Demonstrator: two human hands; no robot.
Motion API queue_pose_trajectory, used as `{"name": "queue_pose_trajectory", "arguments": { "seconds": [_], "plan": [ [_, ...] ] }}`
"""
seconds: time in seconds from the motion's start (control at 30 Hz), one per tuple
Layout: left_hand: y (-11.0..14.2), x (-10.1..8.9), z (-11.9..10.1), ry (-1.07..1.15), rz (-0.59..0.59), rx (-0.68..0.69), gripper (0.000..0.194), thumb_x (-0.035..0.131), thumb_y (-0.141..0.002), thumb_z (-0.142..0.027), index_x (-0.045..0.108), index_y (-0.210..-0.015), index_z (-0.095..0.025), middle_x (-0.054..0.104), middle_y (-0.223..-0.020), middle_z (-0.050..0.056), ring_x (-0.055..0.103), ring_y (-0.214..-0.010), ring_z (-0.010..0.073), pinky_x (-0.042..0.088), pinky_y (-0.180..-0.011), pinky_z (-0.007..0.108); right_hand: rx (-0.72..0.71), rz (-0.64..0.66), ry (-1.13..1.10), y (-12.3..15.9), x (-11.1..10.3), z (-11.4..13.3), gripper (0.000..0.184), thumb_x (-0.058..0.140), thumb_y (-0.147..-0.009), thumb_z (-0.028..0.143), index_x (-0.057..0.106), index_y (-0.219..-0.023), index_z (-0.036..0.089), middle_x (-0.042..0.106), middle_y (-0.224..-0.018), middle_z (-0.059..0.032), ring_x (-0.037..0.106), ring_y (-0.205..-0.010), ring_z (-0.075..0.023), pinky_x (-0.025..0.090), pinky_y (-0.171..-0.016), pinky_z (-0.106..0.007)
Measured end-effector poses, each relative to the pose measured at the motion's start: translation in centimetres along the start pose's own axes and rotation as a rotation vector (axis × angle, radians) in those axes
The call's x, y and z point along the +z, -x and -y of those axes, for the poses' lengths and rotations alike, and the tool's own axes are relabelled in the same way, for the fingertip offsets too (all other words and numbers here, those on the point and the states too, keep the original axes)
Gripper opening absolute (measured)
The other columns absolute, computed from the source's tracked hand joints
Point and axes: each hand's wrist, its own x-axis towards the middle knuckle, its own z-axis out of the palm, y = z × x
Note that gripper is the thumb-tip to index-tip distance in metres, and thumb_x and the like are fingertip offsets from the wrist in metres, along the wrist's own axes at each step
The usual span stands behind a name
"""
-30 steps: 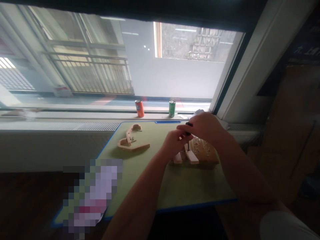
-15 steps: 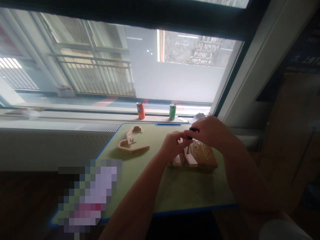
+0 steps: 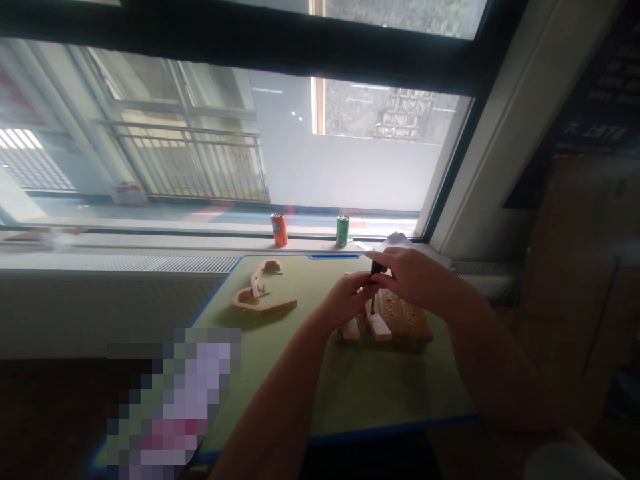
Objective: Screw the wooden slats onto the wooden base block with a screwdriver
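Note:
A screwdriver (image 3: 375,268) with a black handle stands nearly upright, its tip down on a pale wooden strip (image 3: 380,328). My right hand (image 3: 413,273) grips the handle from the right, index finger reaching across its top. From the left, my left hand (image 3: 347,300) is closed with its fingertips around the lower handle and upper shaft. The strip lies on a brown wooden board (image 3: 413,323) dotted with small metal pieces. Beside it on the left is a second pale strip (image 3: 351,329), partly behind my left hand. Any screw under the tip is too small to make out.
Curved wooden pieces (image 3: 265,305) lie on the left of the green table (image 3: 370,393), small metal bits between them. An orange can (image 3: 279,231) and a green can (image 3: 343,231) stand on the windowsill, with crumpled white paper (image 3: 395,241) to the right. A pixelated patch covers the table's left front corner.
My right hand has shifted its fingers on the screwdriver handle, the index finger now stretched across the top. The whole view has tilted up slightly. The wooden pieces lie as before.

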Motion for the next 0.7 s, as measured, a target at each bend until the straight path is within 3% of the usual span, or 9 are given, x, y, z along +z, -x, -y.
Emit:
{"name": "queue_pose_trajectory", "arguments": {
  "seconds": [0.1, 0.2, 0.3, 0.4, 0.47, 0.57, 0.63, 0.7],
  "plan": [
    [-0.1, 0.0, 0.2, 0.058, -0.051, -0.027, 0.028, 0.058, -0.077, -0.035, 0.065, -0.093, -0.013, 0.064, -0.093, 0.006, 0.056, -0.084, 0.016, 0.044, -0.075, 0.027, -0.06, 0.028, -0.02, 0.0, 0.0, -0.9, 0.025, 0.045, -0.087, 0.033, 0.064, -0.09, 0.018, 0.064, -0.08, -0.0038, 0.054, -0.067, -0.0123, 0.034, -0.061, -0.024],
    [0.0, 0.0, 0.5, 0.046, -0.199, -0.125, 0.034, 0.07, -0.065, -0.04, 0.066, -0.087, -0.014, 0.062, -0.078, 0.003, 0.053, -0.07, 0.0125, 0.043, -0.064, 0.025, -0.015, 0.01, 0.108, -0.7, 0.4, -0.9, 0.04, 0.043, -0.086, 0.047, 0.064, -0.073, 0.016, 0.062, -0.068, -0.0039, 0.051, -0.06, -0.0127, 0.03, -0.056, -0.026],
    [0.2, 0.0, 0.6, 0.059, -0.237, -0.143, 0.037, 0.074, -0.058, -0.041, 0.066, -0.084, -0.015, 0.055, -0.064, -0.002, 0.043, -0.056, 0.0075, 0.037, -0.053, 0.021, 0.063, -0.04, 0.243, -1.5, 1.1, 0.0, 0.049, 0.037, -0.086, 0.053, 0.065, -0.069, 0.016, 0.062, -0.067, -0.006, 0.053, -0.06, -0.0154, 0.028, -0.053, -0.027],
    [0.3, -0.1, 0.7, 0.116, -0.224, -0.112, 0.034, 0.072, -0.062, -0.039, 0.067, -0.086, -0.015, 0.056, -0.065, -0.001, 0.044, -0.057, 0.0078, 0.037, -0.054, 0.021, 0.119, -0.063, 0.262, -1.6, 1.3, 1.0, 0.048, 0.038, -0.085, 0.052, 0.067, -0.072, 0.017, 0.063, -0.07, -0.0074, 0.056, -0.064, -0.0182, 0.031, -0.055, -0.028],
    [0.3, -0.2, 0.7, 0.16, -0.182, -0.112, 0.03, 0.068, -0.067, -0.038, 0.068, -0.084, -0.013, 0.059, -0.067, 0.001, 0.048, -0.061, 0.0096, 0.04, -0.058, 0.023, 0.128, -0.088, 0.159, -1.2, 1.1, 1.2, 0.042, 0.042, -0.084, 0.05, 0.068, -0.086, 0.017, 0.065, -0.08, -0.0082, 0.057, -0.068, -0.0185, 0.036, -0.057, -0.028],
    [0.3, -0.3, 0.7, 0.223, -0.103, -0.112, 0.032, 0.062, -0.073, -0.04, 0.068, -0.086, -0.011, 0.062, -0.072, 0.004, 0.052, -0.067, 0.0124, 0.043, -0.062, 0.025, 0.023, -0.134, -0.135, -0.4, 1.1, 0.7, 0.035, 0.047, -0.085, 0.038, 0.06, -0.113, 0.021, 0.063, -0.105, -0.0081, 0.059, -0.079, -0.0167, 0.043, -0.068, -0.028],
    [0.4, -0.3, 0.5, 0.262, -0.061, -0.091, 0.035, 0.06, -0.075, -0.041, 0.068, -0.092, -0.011, 0.064, -0.08, 0.005, 0.055, -0.073, 0.0145, 0.044, -0.066, 0.027, -0.002, -0.182, -0.318, 0.3, 1.6, 0.1, 0.035, 0.047, -0.085, 0.031, 0.058, -0.117, 0.022, 0.061, -0.111, -0.0074, 0.059, -0.086, -0.0165, 0.045, -0.074, -0.029],
    [0.4, -0.1, 0.4, 0.279, -0.037, -0.086, 0.037, 0.06, -0.075, -0.041, 0.068, -0.096, -0.012, 0.065, -0.086, 0.006, 0.056, -0.078, 0.0159, 0.045, -0.07, 0.028, 0.085, -0.247, -0.5, 0.8, 2.8, -0.5, 0.035, 0.048, -0.084, 0.031, 0.059, -0.116, 0.02, 0.063, -0.106, -0.0075, 0.06, -0.084, -0.017, 0.047, -0.073, -0.031]
  ]
}}
